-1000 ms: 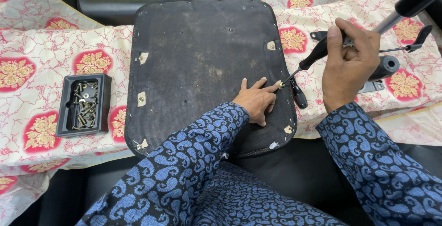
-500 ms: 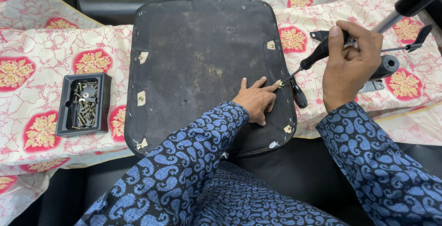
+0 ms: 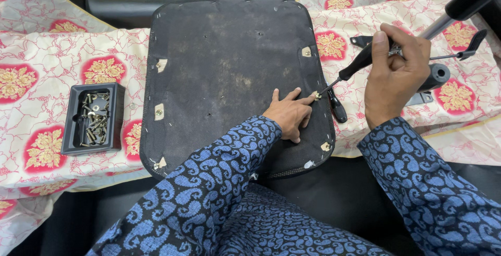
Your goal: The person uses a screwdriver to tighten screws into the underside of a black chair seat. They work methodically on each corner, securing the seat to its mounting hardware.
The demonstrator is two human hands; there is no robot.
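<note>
While your left hand point(image 3: 288, 114) lies on the black seat board point(image 3: 229, 73), its fingers are spread a little and press flat on the dark cloth. Your pointing finger and thumb pinch a small gold screw point(image 3: 317, 96) at the right edge of the board. Your right hand point(image 3: 395, 73) is closed tight around the black handle of a screwdriver point(image 3: 348, 73). The thin metal tip slants down and to the left and touches the screw. The board lies flat in front of you, on a cream cloth with red and gold flowers point(image 3: 57, 68). Little tan tabs point(image 3: 307, 51) sit near the edges of the board, some on the left side and some on the right. A second black-handled tool point(image 3: 336, 107) lies on the cloth just beside the right edge of the board, under the screwdriver. Behind your right hand lie a black lever point(image 3: 472, 42), a short black tube point(image 3: 436, 76) and a grey metal rod with a black sleeve point(image 3: 464, 5). Well apart on the left sits a small black tray point(image 3: 117, 115), square in shape, full of silver screws and bolts point(image 3: 94, 120). I cannot see any label on the tray. Your sleeves are dark blue with a curly light blue pattern
</note>
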